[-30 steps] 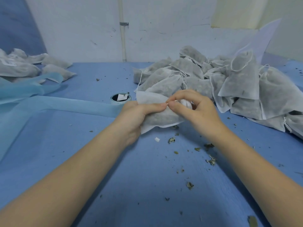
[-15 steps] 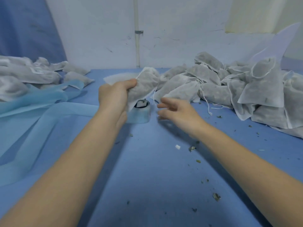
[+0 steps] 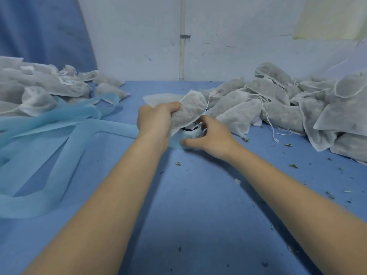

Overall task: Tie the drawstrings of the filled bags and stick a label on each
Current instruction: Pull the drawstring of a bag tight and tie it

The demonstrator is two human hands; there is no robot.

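The left hand (image 3: 154,121) grips a filled white non-woven drawstring bag (image 3: 189,110), held raised above the blue table (image 3: 198,205); dark contents show through the fabric, and a thin white string hangs from it. The right hand (image 3: 210,133), open in mid-air half a second ago, now curls around the light-blue label roll (image 3: 190,132) directly beneath the bag. A pile of unlabelled bags (image 3: 288,104) lies right; labelled bags (image 3: 49,84) lie left.

Both forearms extended fwd; L hand (image 3: 154,122) fingers curled, gripping; R hand (image 3: 208,133) fingers curled, thumb out.
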